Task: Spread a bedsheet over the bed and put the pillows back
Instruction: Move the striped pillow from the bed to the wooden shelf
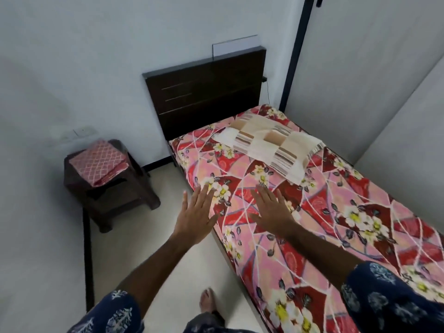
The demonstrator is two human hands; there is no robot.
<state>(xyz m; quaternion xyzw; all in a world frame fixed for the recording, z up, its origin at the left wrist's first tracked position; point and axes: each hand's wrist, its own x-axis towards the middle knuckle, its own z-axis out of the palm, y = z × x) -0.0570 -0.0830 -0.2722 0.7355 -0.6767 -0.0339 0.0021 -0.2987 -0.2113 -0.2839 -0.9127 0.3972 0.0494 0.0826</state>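
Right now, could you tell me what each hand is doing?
Left hand: open, fingers straight, holding nothing.
Right hand: open, flat over the bedsheet.

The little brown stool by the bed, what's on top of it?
A folded pink cloth with a white lattice pattern lies on the brown stool, covering most of its seat. Whether anything sits beneath the cloth cannot be seen.
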